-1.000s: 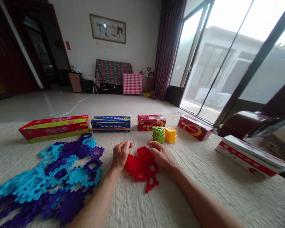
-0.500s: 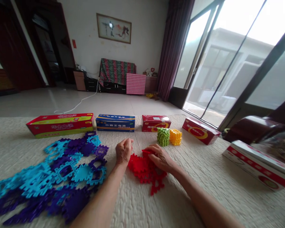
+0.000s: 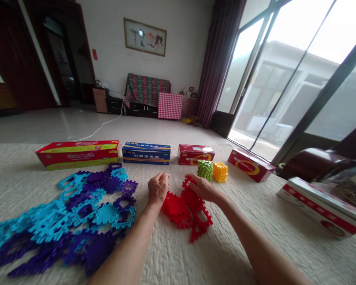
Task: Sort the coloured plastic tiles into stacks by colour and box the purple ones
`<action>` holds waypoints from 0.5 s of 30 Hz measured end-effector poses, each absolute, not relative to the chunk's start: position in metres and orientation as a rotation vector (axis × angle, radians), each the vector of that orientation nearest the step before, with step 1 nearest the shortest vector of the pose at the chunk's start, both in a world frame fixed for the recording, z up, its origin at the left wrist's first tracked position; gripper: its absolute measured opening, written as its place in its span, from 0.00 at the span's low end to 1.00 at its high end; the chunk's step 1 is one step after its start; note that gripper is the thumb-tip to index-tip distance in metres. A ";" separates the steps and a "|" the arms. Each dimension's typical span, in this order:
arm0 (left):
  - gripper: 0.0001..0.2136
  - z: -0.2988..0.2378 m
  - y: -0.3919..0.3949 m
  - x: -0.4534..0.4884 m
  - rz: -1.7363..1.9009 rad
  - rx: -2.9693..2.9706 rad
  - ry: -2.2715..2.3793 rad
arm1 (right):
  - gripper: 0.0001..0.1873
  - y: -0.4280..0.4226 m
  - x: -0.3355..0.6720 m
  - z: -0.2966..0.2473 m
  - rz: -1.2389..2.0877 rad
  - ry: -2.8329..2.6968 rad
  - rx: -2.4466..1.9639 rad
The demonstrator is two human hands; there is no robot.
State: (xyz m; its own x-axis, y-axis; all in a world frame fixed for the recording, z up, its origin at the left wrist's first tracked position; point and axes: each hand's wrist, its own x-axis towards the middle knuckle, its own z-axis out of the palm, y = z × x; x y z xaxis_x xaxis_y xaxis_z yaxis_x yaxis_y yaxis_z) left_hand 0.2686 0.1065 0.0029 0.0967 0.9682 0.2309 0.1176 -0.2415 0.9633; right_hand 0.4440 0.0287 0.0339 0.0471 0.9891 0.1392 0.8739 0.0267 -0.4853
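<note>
A pile of red notched puzzle tiles [image 3: 184, 211] lies on the cream quilted cover [image 3: 172, 257] in front of me. My right hand [image 3: 206, 189] pinches one red tile [image 3: 189, 186] and holds it tilted up off the pile. My left hand [image 3: 158, 188] is curled shut at the pile's left edge; whether it grips a tile is hidden. Behind my right hand stand a finished green cube [image 3: 205, 170] and a yellow cube [image 3: 220, 171].
Blue and purple tiles [image 3: 74, 213] spread across the left. Boxes line the back: a red-and-yellow box [image 3: 78, 154], a blue box [image 3: 146, 152], a small red box [image 3: 193, 153], another red box [image 3: 250, 164]. A white-and-red box [image 3: 320, 206] lies right, near a dark chair [image 3: 314, 158].
My right hand has closed on a red tile and lifted it up from the pile. My left hand has stayed curled beside the pile. The view has shifted slightly.
</note>
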 end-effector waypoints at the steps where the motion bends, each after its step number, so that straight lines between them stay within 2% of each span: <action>1: 0.14 0.002 0.107 0.269 1.255 1.524 1.122 | 0.23 0.032 0.443 0.038 0.360 -1.921 -1.904; 6: 0.15 0.000 0.109 0.270 1.257 1.546 1.113 | 0.27 0.038 0.436 0.047 0.213 -1.976 -2.024; 12: 0.14 0.001 0.108 0.269 1.252 1.566 1.126 | 0.14 0.036 0.430 0.052 0.172 -2.092 -2.093; 15: 0.14 0.002 0.107 0.269 1.232 1.566 1.134 | 0.13 0.039 0.432 0.051 0.141 -2.155 -2.021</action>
